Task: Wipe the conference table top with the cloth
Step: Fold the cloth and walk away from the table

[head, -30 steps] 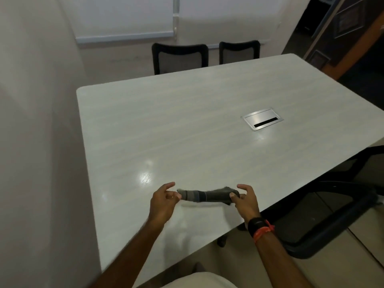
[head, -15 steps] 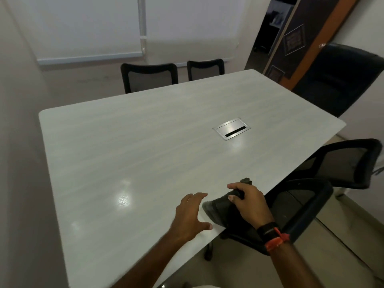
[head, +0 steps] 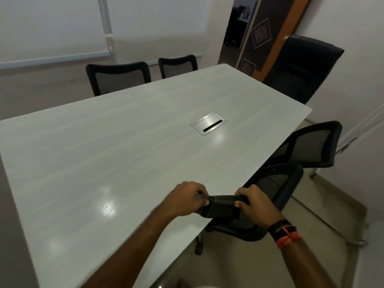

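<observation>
A dark grey cloth (head: 221, 206) is stretched between my two hands at the near right edge of the pale wood-grain conference table (head: 124, 154). My left hand (head: 186, 198) grips the cloth's left end with curled fingers. My right hand (head: 252, 201) grips the right end, thumb over the fabric; a black and orange band sits on that wrist. The cloth hangs folded below my hands, over the table's edge.
A metal cable box (head: 208, 123) is set into the table's middle. Two black mesh chairs (head: 291, 183) stand along the right edge, a black leather chair (head: 301, 67) at the far right corner, and two more chairs (head: 118, 76) at the far end. A wall borders the left side.
My left hand, open on the table half a second ago, now holds the cloth's left end. Both hands have pulled the cloth out between them. My view has swung to the right.
</observation>
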